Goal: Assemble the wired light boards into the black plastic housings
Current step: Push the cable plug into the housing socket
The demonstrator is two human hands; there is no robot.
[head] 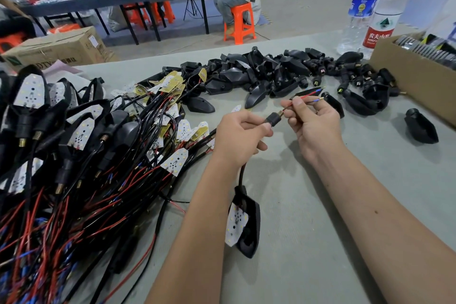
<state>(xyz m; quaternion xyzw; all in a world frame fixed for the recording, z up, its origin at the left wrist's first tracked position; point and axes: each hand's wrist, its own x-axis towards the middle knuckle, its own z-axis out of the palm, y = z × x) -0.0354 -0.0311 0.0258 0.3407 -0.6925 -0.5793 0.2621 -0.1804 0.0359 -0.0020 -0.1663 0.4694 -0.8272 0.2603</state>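
Fingers of left hand (pixel 240 137) curled around black stem (pixel 272 119), right hand (pixel 312 119) pinching red wire (pixel 308 97), grey table (pixel 320 205), workshop with orange stool (pixel 240 23) behind, housing (pixel 249 224) with light board (pixel 235 223) dangling below left hand

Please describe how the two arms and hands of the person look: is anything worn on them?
Both forearms are bare, with no sleeve in view. The left hand and the right hand wear no gloves; no rings, watch or wristband are visible. The fingernails are short. The right forearm has some small dark moles.
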